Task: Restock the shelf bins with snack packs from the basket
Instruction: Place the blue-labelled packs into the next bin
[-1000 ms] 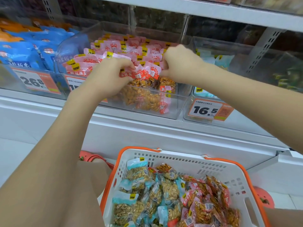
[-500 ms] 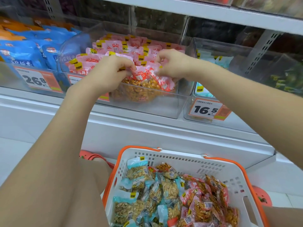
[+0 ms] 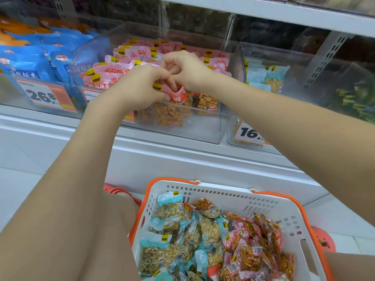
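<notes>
Both hands work at the front of the clear middle bin [image 3: 203, 130], which sits at about twelve o'clock from the basket [image 3: 233, 195]. The left hand [image 3: 140, 88] pinches the pink header of a snack pack [image 3: 172, 106], thumb and curled fingers gripping its top edge, so the pack hangs upright with its nut-filled body inside the bin's front wall. Held by the header like that, it can probably be slotted in line with the pink packs [image 3: 113, 72] already standing in rows toward eleven o'clock. The right hand [image 3: 186, 67], just at one o'clock of the left and touching it, has its fingers curled down at the same header; whether it grips the pack itself or only steadies it, I cannot tell. Another pack [image 3: 207, 103] stands at three o'clock of the held one. The neighbouring bin [image 3: 284, 57], at two o'clock, holds pale blue packs. The basket, at six o'clock, is still heaped with blue and pink packs, so much restocking seems left
</notes>
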